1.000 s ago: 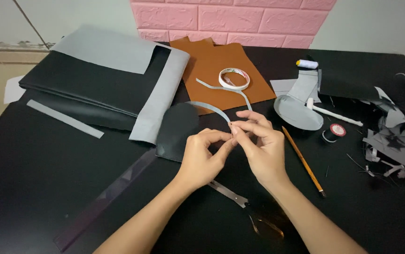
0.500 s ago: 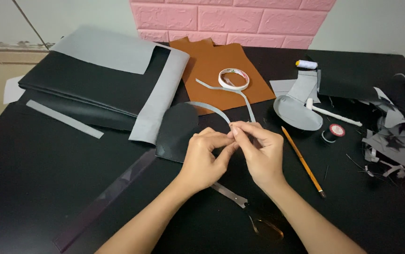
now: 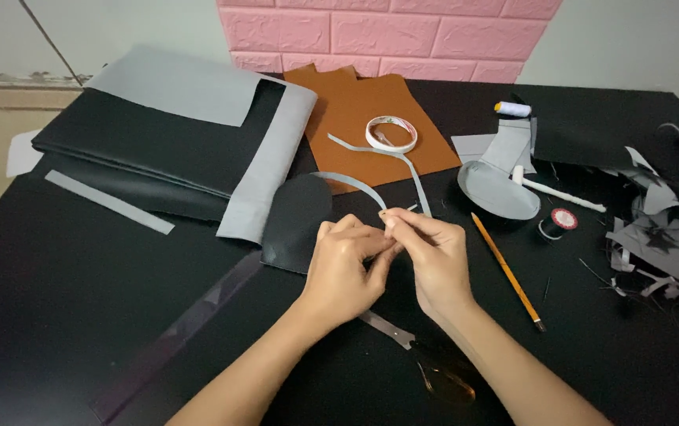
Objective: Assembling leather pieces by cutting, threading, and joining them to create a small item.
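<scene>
Pinching one end of a thin grey strip (image 3: 355, 186) between them, the left hand (image 3: 345, 268) and right hand (image 3: 432, 260) meet above the black worktop (image 3: 55, 300); the strip arcs up-left, away from both grips.

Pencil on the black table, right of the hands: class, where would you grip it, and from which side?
Probably grip the pencil at mid-shaft, from above, fingers either side. It lies flat and diagonal on the table, tip toward the near right, with bare surface along both sides.
</scene>
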